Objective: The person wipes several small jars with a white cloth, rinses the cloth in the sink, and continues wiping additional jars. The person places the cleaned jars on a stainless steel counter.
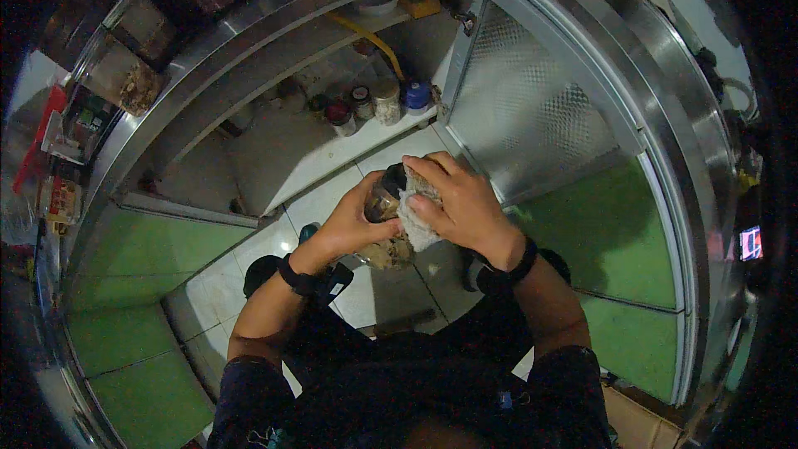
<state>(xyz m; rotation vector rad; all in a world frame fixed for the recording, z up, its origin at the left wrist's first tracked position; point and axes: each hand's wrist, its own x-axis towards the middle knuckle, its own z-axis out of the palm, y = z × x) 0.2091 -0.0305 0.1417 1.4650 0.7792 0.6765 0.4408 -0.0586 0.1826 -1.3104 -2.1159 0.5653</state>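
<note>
My left hand grips a clear jar with a dark lid, held tilted above the tiled floor. Pale brownish contents show through the jar's wall; what they are I cannot tell. In my right hand is a whitish cloth, pressed against the lid and upper side of the jar. The fingers of both hands hide much of the jar's middle.
Ahead is an open low cupboard whose white shelf carries several jars, among them a blue-lidded jar. A framed textured-glass door stands to the right. Containers, including a clear canister, line the steel counter above.
</note>
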